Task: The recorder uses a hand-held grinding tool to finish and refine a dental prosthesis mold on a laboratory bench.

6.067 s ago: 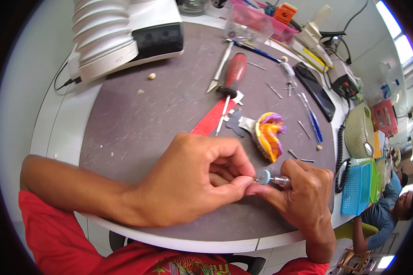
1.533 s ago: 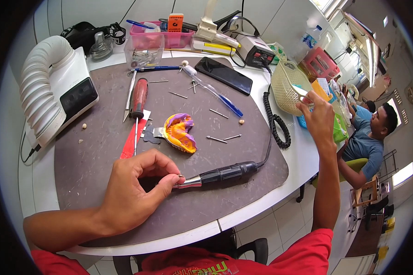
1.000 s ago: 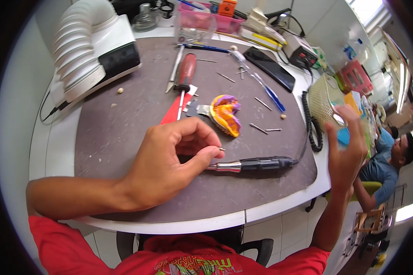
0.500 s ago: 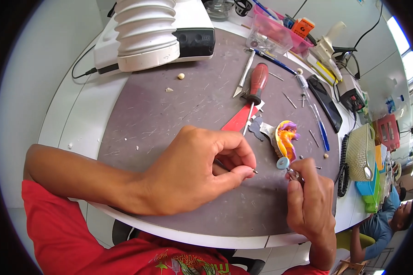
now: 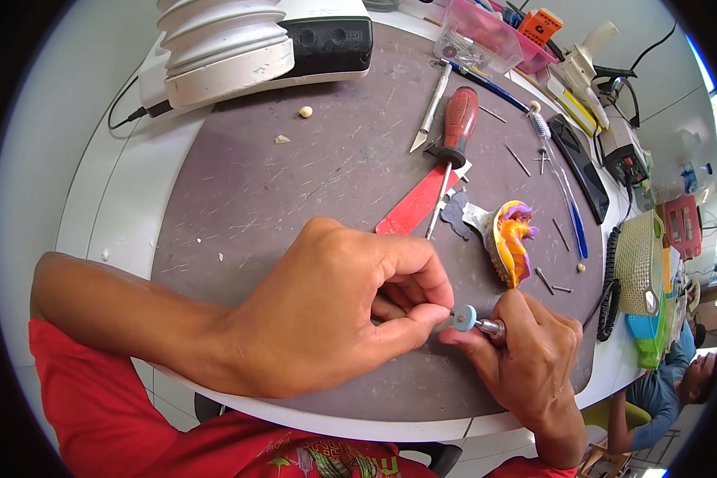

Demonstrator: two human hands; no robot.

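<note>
My left hand (image 5: 338, 307) is closed in a pinch of thumb and forefinger on a small metal pin (image 5: 452, 311); only its tip shows. In my right hand (image 5: 530, 346) is a rotary handpiece (image 5: 492, 329), its silver nose pointing left. The handpiece carries a pale blue grinding disc (image 5: 464, 318), right at the pin's tip; whether they touch I cannot tell. Just beyond my right hand lies a dental impression (image 5: 511, 239) in orange, yellow and purple, on a metal tray with its handle to the left.
A red-handled screwdriver (image 5: 460, 119), a craft knife (image 5: 432, 111), a red strip (image 5: 418, 203), a brush (image 5: 562, 179) and a phone (image 5: 579, 167) lie on the grey mat (image 5: 239, 175). A white machine with a ribbed hose (image 5: 223, 48) stands back left. Baskets (image 5: 641, 263) and another person (image 5: 653, 406) are at right.
My right hand has brought the handpiece leftward, so the disc moved from beside the impression to my left fingertips. The left hand keeps its pinch, and the view has shifted slightly.
</note>
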